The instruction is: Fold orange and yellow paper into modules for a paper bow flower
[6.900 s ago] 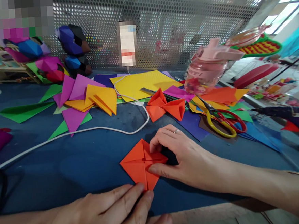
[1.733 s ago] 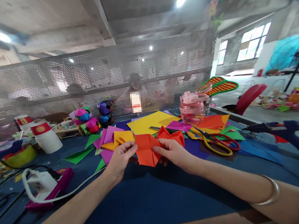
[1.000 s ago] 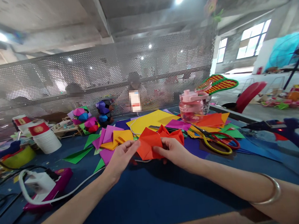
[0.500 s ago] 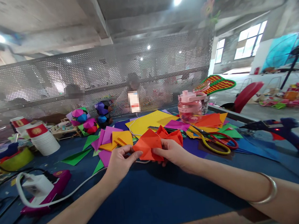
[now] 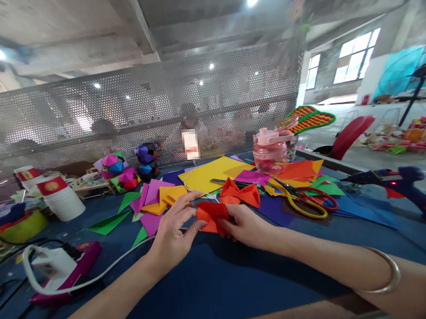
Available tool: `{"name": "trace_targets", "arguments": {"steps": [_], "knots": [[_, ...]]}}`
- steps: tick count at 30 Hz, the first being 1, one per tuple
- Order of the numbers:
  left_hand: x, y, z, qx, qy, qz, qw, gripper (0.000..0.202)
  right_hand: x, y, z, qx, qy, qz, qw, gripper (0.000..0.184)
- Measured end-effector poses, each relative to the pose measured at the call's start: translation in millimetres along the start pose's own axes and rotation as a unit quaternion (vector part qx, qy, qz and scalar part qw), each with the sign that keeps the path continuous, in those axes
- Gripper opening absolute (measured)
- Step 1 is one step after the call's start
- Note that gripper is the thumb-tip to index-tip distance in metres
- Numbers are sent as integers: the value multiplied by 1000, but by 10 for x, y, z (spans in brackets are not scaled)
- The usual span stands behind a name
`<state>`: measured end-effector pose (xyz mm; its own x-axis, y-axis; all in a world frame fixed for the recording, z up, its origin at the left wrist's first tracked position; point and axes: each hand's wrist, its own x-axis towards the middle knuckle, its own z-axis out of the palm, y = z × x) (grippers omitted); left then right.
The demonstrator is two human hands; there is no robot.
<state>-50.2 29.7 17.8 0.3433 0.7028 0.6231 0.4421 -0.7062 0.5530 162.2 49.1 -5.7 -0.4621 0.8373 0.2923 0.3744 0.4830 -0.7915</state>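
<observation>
Over the near part of the dark blue table (image 5: 208, 296) I hold a folded orange paper (image 5: 210, 219), with a redder flap standing up along its top. My right hand (image 5: 248, 225) grips its right side, thumb in front and the fingers mostly hidden behind. At the left edge, the thumb and index finger of my left hand (image 5: 176, 227) pinch the paper, while the other fingers are lifted and spread. Just beyond lies another folded orange paper piece (image 5: 246, 196), shaped like a bow, touching neither hand.
Coloured sheets, including a large yellow sheet (image 5: 214, 176), lie behind my hands. To the right are yellow-handled scissors (image 5: 300, 209), a pink bottle (image 5: 270, 153) and a glue gun (image 5: 400, 185). Paper cups (image 5: 64, 201) and a purple power strip (image 5: 78, 273) stand left.
The orange paper has come slightly down and toward me, with its top flap now folded up. My left fingers have lifted and spread. The bow-shaped piece behind shows more fully.
</observation>
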Motion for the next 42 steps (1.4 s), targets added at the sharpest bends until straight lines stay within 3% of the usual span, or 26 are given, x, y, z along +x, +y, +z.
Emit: {"name": "trace_targets", "arguments": {"steps": [7,11,13,16,20,23,27,33,42], "knots": [[-5,-76,17,-2,14,-54,998,6,-35,-95,26,-51,13,-28,998,14],[-14,-85,35,-21,29,-97,995,31,-64,-172,34,-48,0,-37,998,22],[-14,-94,37,-26,6,-112,993,31,-70,-205,18,-41,2,-42,998,24],[-17,-135,44,-43,-44,-144,988,12,-67,-233,-2,-24,14,-48,998,27],[-32,-180,86,-104,-93,-203,969,24,-50,-197,37,10,23,-51,998,35],[-48,-157,131,-131,-114,-231,957,25,-32,-131,86,19,34,-46,998,25],[-69,-79,161,-102,-144,-235,956,20,-25,-108,86,-2,51,-54,997,11],[-135,-8,160,2,-139,-226,964,27,-48,-174,64,-9,65,-50,997,16],[-176,-7,214,-8,-164,-242,956,46,-37,-125,127,17,53,-48,997,15]]}}
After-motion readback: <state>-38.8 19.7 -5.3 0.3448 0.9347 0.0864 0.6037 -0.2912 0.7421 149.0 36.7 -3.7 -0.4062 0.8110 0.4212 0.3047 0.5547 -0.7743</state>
